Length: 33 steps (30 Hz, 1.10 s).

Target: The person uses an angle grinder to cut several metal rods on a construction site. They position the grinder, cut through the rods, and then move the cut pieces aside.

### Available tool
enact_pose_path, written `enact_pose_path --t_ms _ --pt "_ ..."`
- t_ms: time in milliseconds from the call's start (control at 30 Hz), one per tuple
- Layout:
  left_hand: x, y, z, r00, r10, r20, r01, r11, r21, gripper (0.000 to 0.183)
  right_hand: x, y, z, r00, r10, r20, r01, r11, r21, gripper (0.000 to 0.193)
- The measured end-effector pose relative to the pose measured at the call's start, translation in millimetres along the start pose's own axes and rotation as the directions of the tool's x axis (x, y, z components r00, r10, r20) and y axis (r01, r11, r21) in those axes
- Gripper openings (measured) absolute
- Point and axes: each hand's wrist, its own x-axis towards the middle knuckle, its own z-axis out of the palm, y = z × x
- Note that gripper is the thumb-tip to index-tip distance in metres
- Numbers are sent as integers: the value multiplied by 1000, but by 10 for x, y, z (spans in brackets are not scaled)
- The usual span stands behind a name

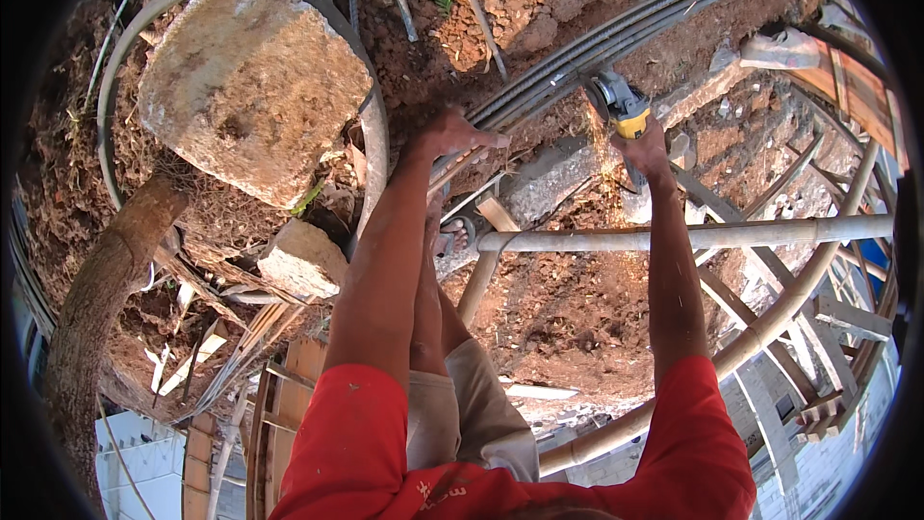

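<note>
A yellow and black angle grinder (631, 122) is gripped in my right hand (645, 149). Its disc guard meets the near side of a bundle of long steel rods (616, 37), and orange sparks (605, 169) spray down toward me from there. To the left, my left hand (452, 133) is closed around the near ends of the rods, one finger pointing along them. The cutting disc itself is mostly hidden by the guard and sparks. My left arm crosses over my bare leg, and a sandalled foot (456, 235) shows beside a wooden stake.
A large stone block (252, 82) lies at the left inside a curved pipe (377, 149), with a smaller stone (304, 258) nearer. A tree trunk (101, 299) rises at far left. A horizontal pole (693, 235) passes under my right arm; bamboo and timber scaffolding (789, 308) fills the right.
</note>
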Motion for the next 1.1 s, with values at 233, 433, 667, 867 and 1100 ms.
enact_pose_path --t_ms 233,433,667,867,1100 --pt "40 -50 14 999 11 -34 -9 999 53 134 67 -168 26 999 -49 16 49 999 3 44" --pt "-83 26 9 1000 0 -20 1 998 57 137 50 -70 9 1000 14 0 -14 1000 -1 50" --pt "-20 -33 40 998 22 -64 -20 999 27 138 74 -62 -28 1000 3 11 -3 1000 -17 52" --pt "141 -147 99 998 48 -35 -50 997 -51 123 176 228 54 998 -57 7 55 982 179 54" --pt "56 -80 89 995 84 -59 -93 980 -177 95 187 223 54 1000 11 11 -11 1000 12 52"
